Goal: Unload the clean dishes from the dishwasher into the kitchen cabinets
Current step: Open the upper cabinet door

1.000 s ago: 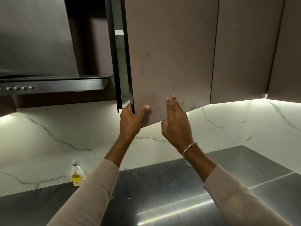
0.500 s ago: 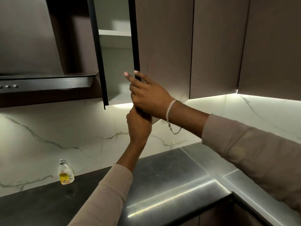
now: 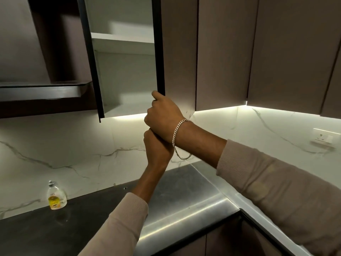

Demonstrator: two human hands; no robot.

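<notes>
The upper cabinet door (image 3: 179, 52), brown with a black edge, stands swung open toward me. Behind it the white cabinet interior (image 3: 127, 76) shows one shelf (image 3: 121, 40) with nothing visible on it. My right hand (image 3: 163, 112), a chain bracelet on its wrist, grips the door's black edge near the bottom. My left hand (image 3: 156, 146) reaches up from below with fingers curled at the door's bottom corner; my right wrist hides its fingertips. No dishes are in view.
A small clear bottle (image 3: 56, 197) with a yellow label stands on the dark countertop (image 3: 55, 231) by the marble backsplash. A range hood (image 3: 42, 91) hangs at left. More closed brown cabinets (image 3: 223, 52) run to the right, above a wall socket (image 3: 324, 137).
The door has swung open from nearly closed. My right hand went from flat on the door's face to gripping its edge above my left hand. The view shifted right.
</notes>
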